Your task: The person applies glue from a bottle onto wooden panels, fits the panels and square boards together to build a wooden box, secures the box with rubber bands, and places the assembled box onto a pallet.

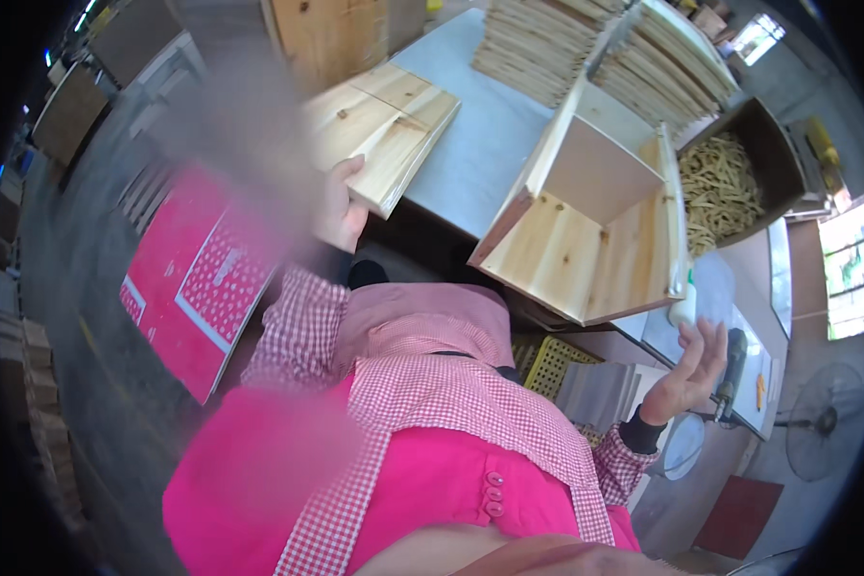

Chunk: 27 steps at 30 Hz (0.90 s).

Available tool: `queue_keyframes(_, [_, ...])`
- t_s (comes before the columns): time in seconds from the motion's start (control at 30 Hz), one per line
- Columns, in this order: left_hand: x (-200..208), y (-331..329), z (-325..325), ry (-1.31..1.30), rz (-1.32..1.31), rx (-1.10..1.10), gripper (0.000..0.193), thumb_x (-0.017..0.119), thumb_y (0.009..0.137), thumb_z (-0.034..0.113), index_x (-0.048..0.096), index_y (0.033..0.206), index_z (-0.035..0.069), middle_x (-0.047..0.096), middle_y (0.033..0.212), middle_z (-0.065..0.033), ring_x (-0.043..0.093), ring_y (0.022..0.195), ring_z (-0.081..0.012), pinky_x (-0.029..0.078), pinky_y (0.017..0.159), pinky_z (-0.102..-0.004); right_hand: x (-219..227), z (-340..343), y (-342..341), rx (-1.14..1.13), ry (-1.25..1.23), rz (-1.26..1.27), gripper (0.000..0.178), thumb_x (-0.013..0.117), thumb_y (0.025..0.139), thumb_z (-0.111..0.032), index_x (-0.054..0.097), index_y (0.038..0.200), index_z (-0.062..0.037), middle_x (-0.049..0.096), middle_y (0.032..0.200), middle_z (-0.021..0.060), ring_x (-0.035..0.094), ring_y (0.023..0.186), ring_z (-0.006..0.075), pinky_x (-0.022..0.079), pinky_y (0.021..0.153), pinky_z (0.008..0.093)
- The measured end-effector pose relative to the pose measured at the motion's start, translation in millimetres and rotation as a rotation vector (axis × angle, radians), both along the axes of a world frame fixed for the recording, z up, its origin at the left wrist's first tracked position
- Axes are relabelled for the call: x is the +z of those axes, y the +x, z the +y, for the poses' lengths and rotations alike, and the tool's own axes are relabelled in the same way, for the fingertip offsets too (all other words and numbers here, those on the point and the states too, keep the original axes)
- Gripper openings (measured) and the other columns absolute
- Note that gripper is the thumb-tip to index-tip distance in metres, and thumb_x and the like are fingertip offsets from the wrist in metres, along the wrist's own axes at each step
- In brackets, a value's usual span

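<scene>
My left hand (344, 208) grips the near end of a pale wooden panel (394, 113) with knots and plank seams, its thumb on top. The panel is tilted beside the table's left edge. My right hand (686, 374) is raised at the right with its fingers apart, holding nothing. Nearest to it are a white bottle (684, 305) with a green cap and a dark hand-held tool (732, 370). An open wooden box (586, 245) with a divider across it rests on the table between my hands. A grey blur hides part of the left side.
Stacks of thin wooden boards (547, 43) stand at the far side of the blue-grey table (485, 144). A carton (773, 144) of curled pale strips (720, 187) stands right of the box. Below are a yellow crate (552, 365), a fan (826, 420) and, left, a pink printed carton (197, 278).
</scene>
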<state>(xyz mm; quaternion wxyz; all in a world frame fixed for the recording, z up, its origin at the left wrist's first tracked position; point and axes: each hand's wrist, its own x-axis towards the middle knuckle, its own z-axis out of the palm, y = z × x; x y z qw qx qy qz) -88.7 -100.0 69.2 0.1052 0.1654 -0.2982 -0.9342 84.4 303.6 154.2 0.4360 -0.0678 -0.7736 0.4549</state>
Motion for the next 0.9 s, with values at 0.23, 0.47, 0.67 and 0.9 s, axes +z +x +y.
queue_keyframes(0.23, [121.6,36.9,69.4,-1.823,0.800,0.444,0.048,0.064,0.075,0.004,0.056,0.122,-0.002,0.066,0.099,-0.0177,0.061,0.096,-0.0308,0.048,0.088,-0.0358,83.3,-64.6,5.1,0.270,0.880,0.161,0.041,0.058,0.085,0.003,0.051,0.126,0.0046,0.057,0.118,0.0174,0.060,0.102,0.0262,0.045,0.094,0.0381])
queue_keyframes(0.47, [176.2,43.1,181.3,-1.967,1.255,0.434,0.028,0.060,0.068,0.017,0.063,0.093,0.004,0.061,0.082,-0.0051,0.057,0.082,-0.0214,0.043,0.067,-0.0340,142.7,-85.0,-42.4,-0.014,1.500,-0.080,0.049,0.065,0.072,-0.001,0.056,0.121,-0.0007,0.056,0.104,0.0154,0.059,0.090,0.0305,0.048,0.076,0.0368])
queue_keyframes(0.67, [151.1,56.1,204.2,-2.109,1.119,0.324,0.036,0.063,0.068,0.023,0.065,0.099,0.005,0.057,0.083,-0.0040,0.054,0.089,-0.0196,0.042,0.075,-0.0317,106.5,-52.1,-69.4,0.006,1.446,-0.218,0.045,0.064,0.067,-0.003,0.057,0.111,-0.0041,0.051,0.088,0.0111,0.054,0.085,0.0288,0.044,0.071,0.0363])
queue_keyframes(0.9, [99.1,41.2,116.5,-1.569,0.962,0.231,0.058,0.079,0.069,0.023,0.061,0.122,0.006,0.050,0.095,-0.0066,0.050,0.090,-0.0209,0.042,0.085,-0.0334,84.9,-41.6,-87.1,0.097,1.394,-0.245,0.047,0.059,0.062,0.004,0.057,0.108,-0.0033,0.050,0.087,0.0113,0.054,0.085,0.0293,0.045,0.073,0.0374])
